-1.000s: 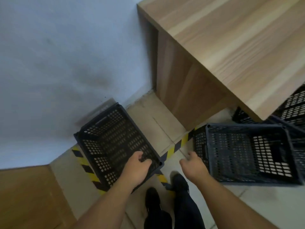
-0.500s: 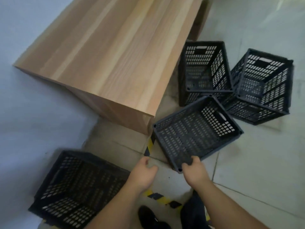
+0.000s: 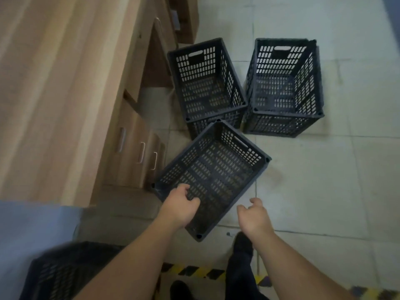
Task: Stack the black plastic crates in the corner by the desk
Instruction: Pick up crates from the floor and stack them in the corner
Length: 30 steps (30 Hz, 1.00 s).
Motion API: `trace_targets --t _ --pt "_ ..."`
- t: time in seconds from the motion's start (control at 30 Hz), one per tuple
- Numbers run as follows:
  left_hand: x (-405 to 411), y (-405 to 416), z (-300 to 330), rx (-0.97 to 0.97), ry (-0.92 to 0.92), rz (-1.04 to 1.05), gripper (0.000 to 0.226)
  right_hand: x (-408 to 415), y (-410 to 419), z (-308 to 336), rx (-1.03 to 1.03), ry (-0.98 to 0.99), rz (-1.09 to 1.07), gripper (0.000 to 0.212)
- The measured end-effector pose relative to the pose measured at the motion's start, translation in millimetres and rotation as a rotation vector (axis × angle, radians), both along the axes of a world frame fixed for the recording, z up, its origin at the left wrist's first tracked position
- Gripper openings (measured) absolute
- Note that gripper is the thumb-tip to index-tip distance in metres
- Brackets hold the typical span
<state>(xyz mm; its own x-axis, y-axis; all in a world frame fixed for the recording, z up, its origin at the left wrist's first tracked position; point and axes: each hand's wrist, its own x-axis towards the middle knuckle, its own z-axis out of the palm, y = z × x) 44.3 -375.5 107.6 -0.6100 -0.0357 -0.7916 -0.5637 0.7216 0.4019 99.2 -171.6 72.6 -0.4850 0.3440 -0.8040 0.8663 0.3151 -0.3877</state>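
Several black perforated plastic crates stand on the tiled floor. The nearest crate (image 3: 216, 169) sits askew beside the desk's drawers. My left hand (image 3: 179, 208) curls its fingers over this crate's near rim. My right hand (image 3: 254, 217) hovers just right of the same crate, fingers apart, holding nothing. Two more crates, one on the left (image 3: 205, 83) and one on the right (image 3: 283, 87), stand upright behind it, side by side. Another crate (image 3: 65, 271), blurred, sits at the bottom left by the wall, partly hidden by my left arm.
The wooden desk (image 3: 54, 83) fills the left side, with a drawer unit (image 3: 140, 152) under it. A pale wall (image 3: 32, 224) meets the desk's end. Yellow-black floor tape (image 3: 194, 270) runs near my shoes (image 3: 242, 241). Bare tiled floor lies to the right.
My view swung right from the corner crate to the crates beside the desk. My left hand left the corner crate and now grips the nearest crate's rim; my right hand came off it.
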Motion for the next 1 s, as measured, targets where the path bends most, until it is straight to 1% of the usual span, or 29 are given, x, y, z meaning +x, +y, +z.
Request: trace_targets --t 0.2,0.37,0.67,0.83,0.9,1.0 --pt "-48.8 20.3 -23.2 -0.065 0.021 -0.144 0.053 -11.1 37.2 -30.2 -0.026 -0.066 -0.156 0.062" --pt "-93.1 23.1 -57.8 -0.147 0.034 -0.221 0.054 -21.2 41.3 -60.3 -0.072 -0.097 -0.306 0.062" --pt "-168.8 7.1 -146.0 -0.231 -0.022 -0.318 0.063 -47.3 14.7 -135.1 -0.107 -0.181 -0.505 0.061" --pt "-196.6 -6.3 -194.9 -0.243 -0.037 -0.310 0.068 -60.1 0.9 -182.9 -0.095 -0.234 -0.571 0.065" --pt "-202.7 -10.9 -212.0 -0.259 -0.027 -0.314 0.071 -66.4 0.6 -199.0 -0.082 -0.226 -0.605 0.061" --pt "-209.4 -14.9 -234.5 -0.307 -0.046 -0.329 0.083 -73.0 3.7 -221.8 -0.070 -0.220 -0.613 0.048"
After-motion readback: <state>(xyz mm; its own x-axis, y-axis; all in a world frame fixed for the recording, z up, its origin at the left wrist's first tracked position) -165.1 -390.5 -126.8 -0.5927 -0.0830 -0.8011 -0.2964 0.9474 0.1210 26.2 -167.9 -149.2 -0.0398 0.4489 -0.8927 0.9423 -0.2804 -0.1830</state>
